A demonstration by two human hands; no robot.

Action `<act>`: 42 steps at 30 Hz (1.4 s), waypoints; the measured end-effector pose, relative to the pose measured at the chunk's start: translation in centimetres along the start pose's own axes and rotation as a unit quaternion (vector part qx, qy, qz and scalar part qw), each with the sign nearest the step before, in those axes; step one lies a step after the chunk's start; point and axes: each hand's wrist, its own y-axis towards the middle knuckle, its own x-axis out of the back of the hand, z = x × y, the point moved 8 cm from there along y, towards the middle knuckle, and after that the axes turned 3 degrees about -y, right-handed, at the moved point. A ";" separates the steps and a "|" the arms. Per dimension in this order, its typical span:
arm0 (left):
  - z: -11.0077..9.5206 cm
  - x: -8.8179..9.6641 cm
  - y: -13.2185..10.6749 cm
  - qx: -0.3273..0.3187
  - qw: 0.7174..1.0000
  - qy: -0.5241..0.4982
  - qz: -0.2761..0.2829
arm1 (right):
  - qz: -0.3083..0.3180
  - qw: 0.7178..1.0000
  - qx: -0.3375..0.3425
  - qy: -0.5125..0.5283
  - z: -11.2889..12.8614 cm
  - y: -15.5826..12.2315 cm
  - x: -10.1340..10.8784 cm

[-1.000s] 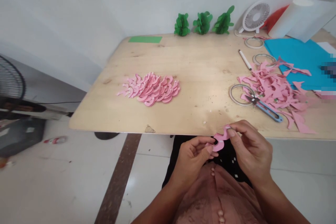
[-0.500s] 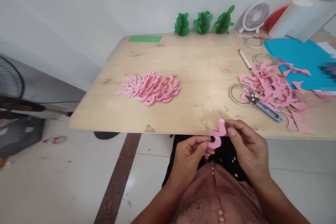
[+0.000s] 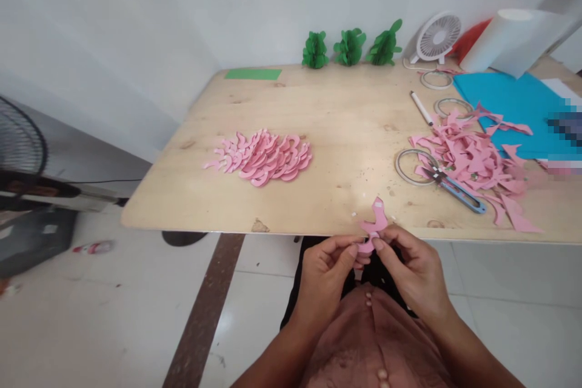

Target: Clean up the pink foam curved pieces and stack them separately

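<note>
A small pink S-curved cutout (image 3: pixel 374 225), thin and flat like craft foam or card, is held upright just over the near edge of the wooden table (image 3: pixel 345 115). The person's left hand (image 3: pixel 327 273) and right hand (image 3: pixel 411 270) both pinch its lower end between thumb and forefinger. The other fingers are loosely curled and hold nothing else.

The work looks well along. A heap of matching pink curved pieces (image 3: pixel 261 157) lies overlapped on the table's left half, apart from the hands. On the right is a ragged pile of pink offcuts (image 3: pixel 473 160), jagged and pointed. Blue-handled snips (image 3: pixel 454 189) rest at its near edge, touching a thin ring of tape (image 3: pixel 411 165). Only the one piece is in hand.

Farther back lie a white marker (image 3: pixel 422 108), a smooth blue sheet (image 3: pixel 513 103) and a green sheet (image 3: pixel 253 74). Three green honeycomb paper ornaments (image 3: pixel 349 47) stand by the wall, beside a small white fan (image 3: pixel 435 36).
</note>
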 end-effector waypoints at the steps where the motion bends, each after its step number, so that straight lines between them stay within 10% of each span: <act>1: 0.0 0.0 -0.1 0.001 1.000 0.003 0.000 | -0.001 1.000 -0.002 0.002 -0.1 0.0 0.0; 42: -0.4 0.0 -0.1 -0.033 0.999 -0.002 0.018 | 0.083 0.952 -0.181 0.231 -1.6 -0.9 -2.4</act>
